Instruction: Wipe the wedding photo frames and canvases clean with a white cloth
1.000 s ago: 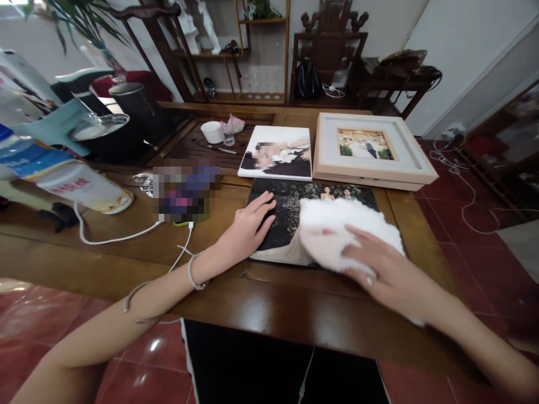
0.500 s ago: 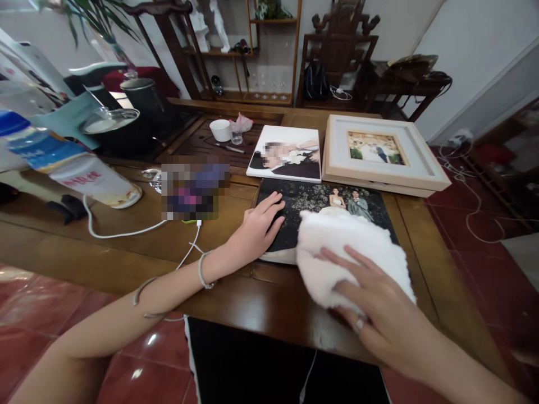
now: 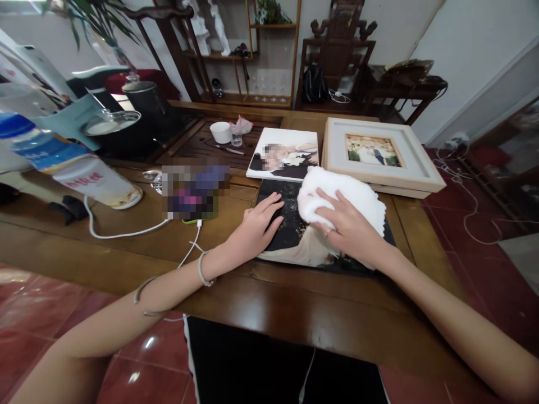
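Note:
A dark photo panel [image 3: 286, 224] with a pale dress printed along its lower part lies on the wooden table. My left hand [image 3: 261, 224] rests on the panel's left edge, its fingers stretched out and holding nothing. A white cloth [image 3: 362, 196] is bunched under my right hand [image 3: 345, 227], whose fingers grip it against the upper right of the panel. The cloth hides much of the print there. Just behind the panel lie a white-edged photo panel [image 3: 295, 151] and a pale wooden picture frame [image 3: 421, 174] with a wedding photo.
At the left are a tilted bottle [image 3: 92, 179], a white cable [image 3: 126, 234] and a blurred-out object [image 3: 193, 188]. A white cup [image 3: 221, 132] stands on the tea tray [image 3: 193, 143], near a lidded pot [image 3: 113, 126]. The table's front edge is close to me.
My right hand has moved the white cloth away from me, from the panel's near edge to its upper part, uncovering the printed dress below. My left hand has stayed in place.

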`<state>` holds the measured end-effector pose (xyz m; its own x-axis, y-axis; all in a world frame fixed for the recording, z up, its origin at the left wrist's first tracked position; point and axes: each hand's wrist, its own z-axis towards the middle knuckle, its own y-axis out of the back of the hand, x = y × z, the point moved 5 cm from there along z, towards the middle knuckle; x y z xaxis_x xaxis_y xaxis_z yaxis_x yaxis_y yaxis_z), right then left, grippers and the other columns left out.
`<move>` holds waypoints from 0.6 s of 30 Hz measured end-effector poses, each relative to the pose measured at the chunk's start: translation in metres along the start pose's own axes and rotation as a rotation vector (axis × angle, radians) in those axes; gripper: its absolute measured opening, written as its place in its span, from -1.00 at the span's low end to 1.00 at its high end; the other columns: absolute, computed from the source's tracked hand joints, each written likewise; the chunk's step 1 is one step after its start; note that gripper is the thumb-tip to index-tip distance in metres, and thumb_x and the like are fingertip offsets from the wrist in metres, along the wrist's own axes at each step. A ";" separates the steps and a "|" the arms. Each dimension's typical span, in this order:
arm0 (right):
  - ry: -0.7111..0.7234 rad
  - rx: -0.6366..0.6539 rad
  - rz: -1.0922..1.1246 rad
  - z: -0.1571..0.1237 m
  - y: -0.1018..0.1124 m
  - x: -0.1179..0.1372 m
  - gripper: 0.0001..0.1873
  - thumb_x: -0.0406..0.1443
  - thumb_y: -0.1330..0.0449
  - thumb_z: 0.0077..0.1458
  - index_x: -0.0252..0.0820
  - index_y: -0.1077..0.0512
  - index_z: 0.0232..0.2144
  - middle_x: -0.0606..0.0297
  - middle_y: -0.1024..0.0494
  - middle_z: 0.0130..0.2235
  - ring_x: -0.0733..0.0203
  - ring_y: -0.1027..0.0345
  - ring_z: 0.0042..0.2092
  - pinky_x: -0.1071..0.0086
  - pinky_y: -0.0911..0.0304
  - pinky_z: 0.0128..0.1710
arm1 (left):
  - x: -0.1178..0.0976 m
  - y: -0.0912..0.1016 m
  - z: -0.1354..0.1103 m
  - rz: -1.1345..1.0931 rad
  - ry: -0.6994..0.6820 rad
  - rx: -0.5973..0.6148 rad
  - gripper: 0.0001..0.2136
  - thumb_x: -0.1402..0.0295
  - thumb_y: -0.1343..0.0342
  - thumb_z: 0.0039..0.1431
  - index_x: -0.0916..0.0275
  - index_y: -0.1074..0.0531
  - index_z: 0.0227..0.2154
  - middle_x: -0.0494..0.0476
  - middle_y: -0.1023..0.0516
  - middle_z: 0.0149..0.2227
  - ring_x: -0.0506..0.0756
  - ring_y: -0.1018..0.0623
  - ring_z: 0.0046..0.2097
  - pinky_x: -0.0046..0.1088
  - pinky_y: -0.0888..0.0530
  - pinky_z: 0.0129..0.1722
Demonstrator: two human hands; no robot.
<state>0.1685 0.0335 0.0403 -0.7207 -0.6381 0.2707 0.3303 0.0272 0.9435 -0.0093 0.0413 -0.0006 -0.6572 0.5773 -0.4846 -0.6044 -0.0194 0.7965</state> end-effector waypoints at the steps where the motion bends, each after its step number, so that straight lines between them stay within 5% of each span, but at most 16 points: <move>1: 0.017 0.041 0.013 -0.006 0.000 0.011 -0.79 -0.42 -0.01 0.10 -0.20 -0.43 -0.28 0.02 -0.27 0.19 -0.02 0.13 0.29 -0.12 0.18 0.23 | 0.001 0.000 0.001 -0.007 0.001 0.004 -0.66 0.41 0.10 0.28 0.29 -0.23 0.10 0.33 -0.24 0.21 0.18 -0.20 0.26 -0.07 -0.26 0.17; 8: 0.144 0.409 0.192 -0.046 0.011 0.084 -0.74 -0.49 -0.06 -0.03 -0.16 -0.47 -0.31 0.11 -0.23 0.22 0.05 0.11 0.29 -0.03 0.15 0.24 | 0.003 0.002 0.003 -0.026 0.014 0.086 -0.61 0.41 0.15 0.29 0.26 -0.18 0.17 0.27 -0.11 0.28 0.17 -0.14 0.29 -0.07 -0.20 0.20; 13: 0.091 0.253 0.086 -0.027 0.014 0.037 -0.73 -0.46 0.01 0.10 -0.14 -0.44 -0.26 0.18 -0.33 0.16 0.11 0.08 0.28 0.08 0.07 0.24 | 0.006 0.000 0.003 -0.036 0.011 0.087 -0.62 0.41 0.18 0.30 0.29 -0.20 0.16 0.26 -0.17 0.26 0.15 -0.14 0.29 -0.07 -0.18 0.22; 18: -0.025 0.014 -0.122 -0.008 0.008 -0.016 -0.75 -0.33 0.02 0.19 -0.24 -0.43 -0.19 -0.04 -0.30 0.16 0.00 0.04 0.27 -0.07 0.06 0.20 | 0.008 -0.002 0.004 -0.050 -0.008 0.080 -0.61 0.43 0.20 0.30 0.29 -0.19 0.16 0.26 -0.18 0.25 0.13 -0.14 0.29 -0.06 -0.18 0.22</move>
<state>0.1876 0.0378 0.0421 -0.7698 -0.6184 0.1580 0.2306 -0.0386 0.9723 -0.0121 0.0490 -0.0047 -0.6238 0.5820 -0.5217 -0.5979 0.0745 0.7981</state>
